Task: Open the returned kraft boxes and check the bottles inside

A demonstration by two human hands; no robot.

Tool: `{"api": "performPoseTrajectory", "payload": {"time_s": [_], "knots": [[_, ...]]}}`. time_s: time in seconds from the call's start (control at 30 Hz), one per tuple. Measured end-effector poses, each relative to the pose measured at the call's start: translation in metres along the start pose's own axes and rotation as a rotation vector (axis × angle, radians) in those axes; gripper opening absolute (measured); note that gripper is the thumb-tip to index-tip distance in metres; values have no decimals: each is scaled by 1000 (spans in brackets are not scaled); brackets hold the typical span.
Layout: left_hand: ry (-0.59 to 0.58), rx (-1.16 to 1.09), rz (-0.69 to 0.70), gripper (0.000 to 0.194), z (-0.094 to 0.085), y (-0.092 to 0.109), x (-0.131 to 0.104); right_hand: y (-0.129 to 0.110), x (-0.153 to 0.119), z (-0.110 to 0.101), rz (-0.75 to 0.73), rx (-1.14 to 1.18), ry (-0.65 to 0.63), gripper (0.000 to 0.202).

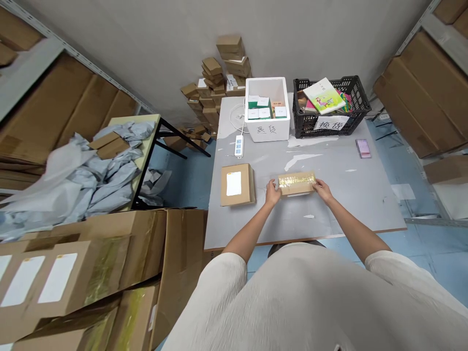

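A small cardboard box (297,184) with shiny clear tape along its upper face is at the table's front middle. My left hand (272,192) grips its left end, and my right hand (323,189) holds the right end, fingers closed on the edges. Part of a white label shows low on the side facing me. To the left of my left hand, apart from it, a second cardboard box (237,185) rests on the table with a white label (234,184) on it.
On the grey table (351,195), a white foam box (271,130) and a black crate (331,127) of books stand at the back. A power strip (239,146) lies left. Cardboard boxes (183,273) crowd the near left; grey mailing bags (106,180) cover a side table.
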State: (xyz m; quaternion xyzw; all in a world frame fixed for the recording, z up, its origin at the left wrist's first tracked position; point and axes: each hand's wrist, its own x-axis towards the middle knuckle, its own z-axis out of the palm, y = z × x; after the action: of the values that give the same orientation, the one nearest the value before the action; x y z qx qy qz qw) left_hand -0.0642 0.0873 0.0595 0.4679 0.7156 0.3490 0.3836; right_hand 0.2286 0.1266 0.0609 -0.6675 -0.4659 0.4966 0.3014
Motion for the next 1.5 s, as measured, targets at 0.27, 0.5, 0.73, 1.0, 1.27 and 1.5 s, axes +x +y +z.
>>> {"api": "performPoseTrajectory", "payload": {"time_s": [0.27, 0.5, 0.73, 1.0, 1.27, 1.5], "knots": [[-179, 393, 355, 62, 8, 21, -9, 15, -6, -3, 25, -62, -82, 62], [-209, 437, 371, 68, 5, 12, -16, 40, -5, -54, 116, -239, 29, 54], [-186, 420, 322, 72, 7, 15, -28, 68, -10, -84, 168, -737, -16, 53], [-206, 401, 243, 70, -3, 15, -42, 81, -5, -59, 92, -1080, -120, 52], [-110, 250, 121, 75, -13, -11, -38, 80, -9, -63, 85, -1000, -126, 40], [-111, 77, 130, 61, -10, -24, -30, 26, 1, -87, -32, -587, 114, 39]]}}
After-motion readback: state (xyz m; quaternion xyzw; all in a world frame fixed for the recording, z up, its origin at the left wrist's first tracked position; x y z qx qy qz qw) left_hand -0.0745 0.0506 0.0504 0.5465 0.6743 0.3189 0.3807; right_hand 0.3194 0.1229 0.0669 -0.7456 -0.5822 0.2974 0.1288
